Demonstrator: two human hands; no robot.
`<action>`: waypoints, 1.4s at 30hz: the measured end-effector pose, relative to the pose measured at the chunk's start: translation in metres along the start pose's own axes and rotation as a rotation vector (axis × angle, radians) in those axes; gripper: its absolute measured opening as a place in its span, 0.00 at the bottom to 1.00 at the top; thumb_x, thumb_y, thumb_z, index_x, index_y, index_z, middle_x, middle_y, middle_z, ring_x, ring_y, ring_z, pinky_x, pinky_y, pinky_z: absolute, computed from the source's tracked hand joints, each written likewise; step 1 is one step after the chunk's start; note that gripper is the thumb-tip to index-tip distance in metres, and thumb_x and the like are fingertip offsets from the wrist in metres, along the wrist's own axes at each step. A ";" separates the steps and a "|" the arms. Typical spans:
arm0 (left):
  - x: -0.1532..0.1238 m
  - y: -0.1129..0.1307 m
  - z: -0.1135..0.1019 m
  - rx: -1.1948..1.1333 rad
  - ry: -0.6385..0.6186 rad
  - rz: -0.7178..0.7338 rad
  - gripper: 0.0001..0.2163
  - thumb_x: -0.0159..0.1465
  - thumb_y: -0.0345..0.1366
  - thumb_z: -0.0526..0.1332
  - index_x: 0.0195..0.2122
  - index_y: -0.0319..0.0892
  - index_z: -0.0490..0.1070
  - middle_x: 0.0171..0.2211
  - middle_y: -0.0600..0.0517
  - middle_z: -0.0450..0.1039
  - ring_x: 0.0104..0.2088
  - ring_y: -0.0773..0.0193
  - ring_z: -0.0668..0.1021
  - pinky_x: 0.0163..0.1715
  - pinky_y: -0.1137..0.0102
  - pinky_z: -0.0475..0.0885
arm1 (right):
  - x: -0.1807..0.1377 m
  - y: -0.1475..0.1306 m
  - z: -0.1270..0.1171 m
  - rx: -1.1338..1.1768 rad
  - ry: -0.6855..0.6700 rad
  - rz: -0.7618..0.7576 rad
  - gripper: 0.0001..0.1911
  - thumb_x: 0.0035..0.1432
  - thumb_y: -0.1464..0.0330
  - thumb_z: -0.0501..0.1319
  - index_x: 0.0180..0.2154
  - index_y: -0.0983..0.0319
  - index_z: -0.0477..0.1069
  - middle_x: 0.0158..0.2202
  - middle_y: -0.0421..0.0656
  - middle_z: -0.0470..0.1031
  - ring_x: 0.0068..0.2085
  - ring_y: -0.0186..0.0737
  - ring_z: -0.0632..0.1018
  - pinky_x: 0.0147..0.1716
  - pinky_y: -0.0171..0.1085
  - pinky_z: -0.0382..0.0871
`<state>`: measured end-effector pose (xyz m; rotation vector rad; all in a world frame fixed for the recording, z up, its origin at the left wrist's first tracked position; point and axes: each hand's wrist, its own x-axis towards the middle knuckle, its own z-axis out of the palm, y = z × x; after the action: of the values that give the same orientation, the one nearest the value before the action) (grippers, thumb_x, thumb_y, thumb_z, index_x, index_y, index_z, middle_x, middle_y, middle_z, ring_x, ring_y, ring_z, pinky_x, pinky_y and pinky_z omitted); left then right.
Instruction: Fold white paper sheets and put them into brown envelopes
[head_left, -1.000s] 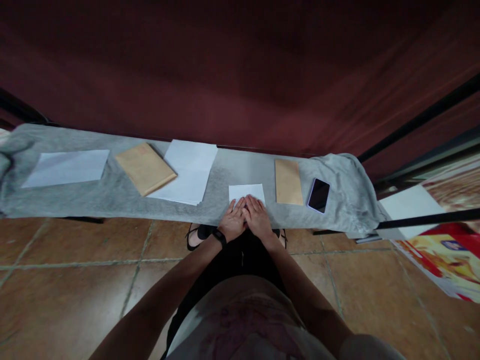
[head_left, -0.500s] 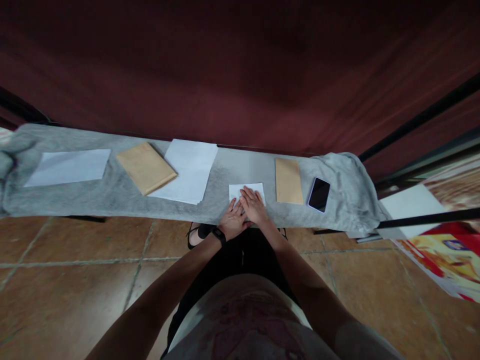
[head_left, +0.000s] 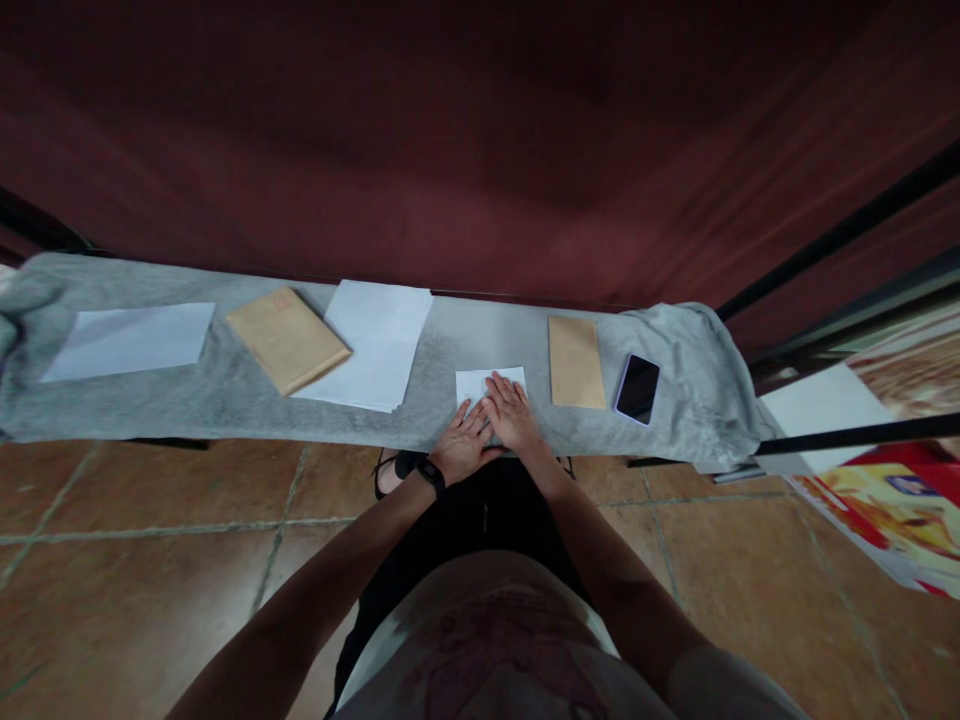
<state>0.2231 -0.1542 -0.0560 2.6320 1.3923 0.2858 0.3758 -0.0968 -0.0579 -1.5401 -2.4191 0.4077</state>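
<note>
A small folded white paper [head_left: 475, 384] lies on a long bench covered with grey cloth [head_left: 225, 400], right in front of me. My left hand [head_left: 459, 445] lies flat on the paper's near left part, fingers stretched out. My right hand [head_left: 513, 414] presses flat on the paper's right half, fingers together and extended. A black band sits on my left wrist. Neither hand grips anything.
Right of the paper lie a small brown envelope [head_left: 575, 361] and a dark phone [head_left: 637, 389]. To the left are a stack of white sheets [head_left: 375, 345], a larger brown envelope [head_left: 287, 338] and a white envelope [head_left: 131, 340]. A dark red curtain hangs behind; tiled floor below.
My right hand slid a little forward over the folded paper, and my left hand stayed at its near edge. The paper itself has not shifted.
</note>
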 end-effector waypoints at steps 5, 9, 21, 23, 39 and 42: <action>-0.003 0.004 -0.003 -0.027 0.021 -0.069 0.32 0.70 0.51 0.53 0.68 0.32 0.58 0.68 0.35 0.57 0.70 0.50 0.58 0.70 0.53 0.50 | -0.004 0.003 0.003 -0.020 0.051 0.029 0.28 0.74 0.61 0.46 0.70 0.64 0.54 0.72 0.49 0.51 0.72 0.45 0.54 0.70 0.51 0.46; -0.004 0.006 -0.004 -0.046 0.059 -0.158 0.33 0.71 0.50 0.50 0.70 0.32 0.52 0.69 0.35 0.55 0.71 0.50 0.56 0.70 0.53 0.52 | -0.007 0.004 0.004 -0.030 0.092 0.051 0.28 0.73 0.61 0.47 0.70 0.65 0.53 0.72 0.50 0.52 0.72 0.46 0.54 0.70 0.51 0.46; 0.042 -0.004 0.004 -0.089 0.071 -0.427 0.28 0.73 0.44 0.44 0.70 0.35 0.54 0.72 0.38 0.47 0.73 0.49 0.49 0.70 0.50 0.47 | -0.011 0.007 0.013 -0.036 0.146 0.085 0.28 0.72 0.67 0.47 0.70 0.65 0.52 0.72 0.50 0.52 0.72 0.45 0.53 0.70 0.50 0.46; 0.049 -0.006 0.006 -0.089 0.082 -0.423 0.28 0.73 0.44 0.44 0.70 0.35 0.53 0.72 0.38 0.47 0.73 0.50 0.49 0.70 0.49 0.46 | -0.011 0.007 0.013 -0.044 0.142 0.098 0.28 0.72 0.68 0.46 0.70 0.65 0.53 0.72 0.51 0.51 0.72 0.45 0.53 0.70 0.50 0.46; 0.029 -0.034 0.003 0.046 0.063 -0.494 0.33 0.73 0.49 0.41 0.71 0.29 0.48 0.72 0.38 0.47 0.73 0.52 0.50 0.70 0.56 0.47 | -0.013 0.006 0.015 -0.093 0.230 0.217 0.32 0.72 0.61 0.49 0.69 0.75 0.52 0.71 0.59 0.52 0.70 0.53 0.57 0.68 0.52 0.49; 0.027 -0.034 0.002 0.054 0.055 -0.488 0.33 0.72 0.49 0.42 0.71 0.29 0.48 0.72 0.38 0.47 0.73 0.52 0.49 0.70 0.56 0.47 | -0.009 0.002 0.011 -0.091 0.203 0.285 0.32 0.72 0.62 0.48 0.68 0.76 0.52 0.71 0.61 0.52 0.71 0.55 0.56 0.69 0.55 0.46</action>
<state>0.2108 -0.1131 -0.0624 2.2352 2.0178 0.2599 0.3775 -0.1049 -0.0692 -1.8749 -2.0979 0.1829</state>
